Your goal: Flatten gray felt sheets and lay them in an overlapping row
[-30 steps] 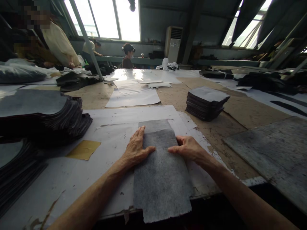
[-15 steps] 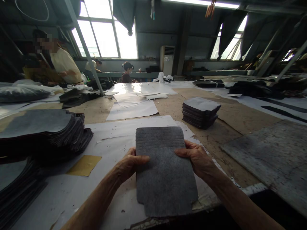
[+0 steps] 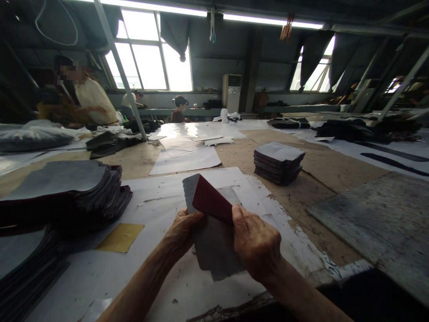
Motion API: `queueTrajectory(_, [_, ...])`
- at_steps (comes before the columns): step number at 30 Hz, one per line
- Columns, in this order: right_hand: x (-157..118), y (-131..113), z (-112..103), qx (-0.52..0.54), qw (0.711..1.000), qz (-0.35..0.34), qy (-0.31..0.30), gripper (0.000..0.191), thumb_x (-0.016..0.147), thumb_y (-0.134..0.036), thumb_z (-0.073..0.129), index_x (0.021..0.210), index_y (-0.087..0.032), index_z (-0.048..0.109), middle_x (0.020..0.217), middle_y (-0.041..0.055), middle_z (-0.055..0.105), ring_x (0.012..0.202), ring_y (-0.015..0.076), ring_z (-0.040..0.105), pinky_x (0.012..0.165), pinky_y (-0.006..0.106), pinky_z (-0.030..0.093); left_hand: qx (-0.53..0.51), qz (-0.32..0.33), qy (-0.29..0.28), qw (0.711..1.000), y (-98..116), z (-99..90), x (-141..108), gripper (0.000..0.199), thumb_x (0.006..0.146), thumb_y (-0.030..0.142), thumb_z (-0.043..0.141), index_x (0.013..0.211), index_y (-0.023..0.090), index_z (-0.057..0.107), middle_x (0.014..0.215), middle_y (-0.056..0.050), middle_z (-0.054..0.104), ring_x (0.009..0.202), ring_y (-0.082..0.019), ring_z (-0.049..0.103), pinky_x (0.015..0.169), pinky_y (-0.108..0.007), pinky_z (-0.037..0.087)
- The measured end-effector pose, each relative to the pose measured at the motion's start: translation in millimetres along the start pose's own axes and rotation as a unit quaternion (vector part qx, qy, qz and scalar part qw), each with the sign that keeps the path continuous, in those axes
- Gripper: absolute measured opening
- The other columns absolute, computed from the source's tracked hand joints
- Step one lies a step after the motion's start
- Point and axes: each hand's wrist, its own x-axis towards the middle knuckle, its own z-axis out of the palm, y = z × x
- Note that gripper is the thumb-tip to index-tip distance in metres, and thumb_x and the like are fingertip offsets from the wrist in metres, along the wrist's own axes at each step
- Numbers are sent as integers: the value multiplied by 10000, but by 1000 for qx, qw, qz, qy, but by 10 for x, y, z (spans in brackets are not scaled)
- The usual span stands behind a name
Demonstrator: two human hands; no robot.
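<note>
Between my hands is a grey fabric piece (image 3: 214,243) with a notched lower edge, tilted above the white paper (image 3: 161,281). Its upper right part is folded over, baring a dark red ribbed side (image 3: 211,199). My left hand (image 3: 187,226) pinches the left edge with the thumb on top. At the right, my right hand (image 3: 256,239) is closed on the turned-over edge, its fingertips partly hidden. Whether the piece is one layer or more, I cannot tell.
Tall stacks of grey cut pieces (image 3: 67,179) stand at the left, near a tan paper scrap (image 3: 121,237). A smaller stack (image 3: 279,161) sits ahead to the right. A grey board (image 3: 375,223) lies at the right. Other people (image 3: 95,98) work at the far tables.
The grey piece was flat and facing me; now its right side is folded over and the red side shows. My right hand has moved left and down with that edge. The view has tilted up slightly.
</note>
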Motion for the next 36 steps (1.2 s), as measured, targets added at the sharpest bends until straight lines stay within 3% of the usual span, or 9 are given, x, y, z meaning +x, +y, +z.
queueTrajectory(4, [124,-20,-59,81,993,71,-50,268,705,-327,596,895,-160,684,847,111,688,760,264,632,698,365,504,30,10,27,999,-2,-18,0,280,453,179,816,691,111,686,613,-50,683,526,-172,615,545,-285,522])
queueTrajectory(8, [277,-5,-143,325,894,261,-165,329,634,-418,640,800,-135,655,721,75,674,645,220,626,629,331,518,74,121,56,988,63,-53,-14,235,408,109,788,622,134,694,640,-15,689,600,-172,618,554,-249,500])
queueTrajectory(13, [139,61,-74,155,982,92,-59,234,669,-325,605,833,-180,690,825,65,696,795,266,633,736,387,518,42,73,19,996,86,-33,-33,264,431,119,786,682,133,704,666,-40,695,624,-202,638,602,-290,525])
queueTrajectory(17, [75,57,-42,53,997,-59,25,257,690,-227,558,902,-219,703,987,82,682,963,266,603,912,414,445,17,-16,1,1000,51,12,-38,254,468,158,799,690,101,689,641,-73,685,559,-187,631,563,-285,532])
queueTrajectory(20, [167,-8,-84,164,982,87,-41,280,653,-286,608,911,-205,679,891,55,696,820,245,634,771,374,508,38,14,34,999,49,3,-37,263,460,178,809,684,111,688,646,-60,690,545,-177,621,550,-279,525])
queueTrajectory(23, [253,-60,-102,328,900,262,-115,342,608,-406,674,839,-155,656,754,53,682,641,208,616,593,311,501,122,137,61,981,58,-38,-33,218,477,167,792,678,146,710,690,-25,704,595,-172,621,585,-259,513])
queueTrajectory(27, [193,-16,-32,326,905,269,-52,282,547,-361,721,732,-157,660,713,40,671,632,208,598,576,301,481,222,246,57,942,65,-62,-49,255,490,109,760,735,175,739,716,-2,711,743,-207,638,685,-246,503])
queueTrajectory(32, [64,44,-20,129,990,-24,47,179,682,-261,596,817,-229,710,827,12,689,825,227,607,784,331,463,65,30,-9,997,95,-43,-70,249,493,209,776,720,134,708,643,-42,690,579,-191,632,566,-280,519])
queueTrajectory(36, [144,26,-49,219,974,63,-14,215,626,-239,640,832,-219,696,815,14,688,766,205,611,738,324,480,75,-5,31,997,105,-46,-47,229,450,202,787,644,132,688,606,-44,673,505,-166,593,506,-276,494])
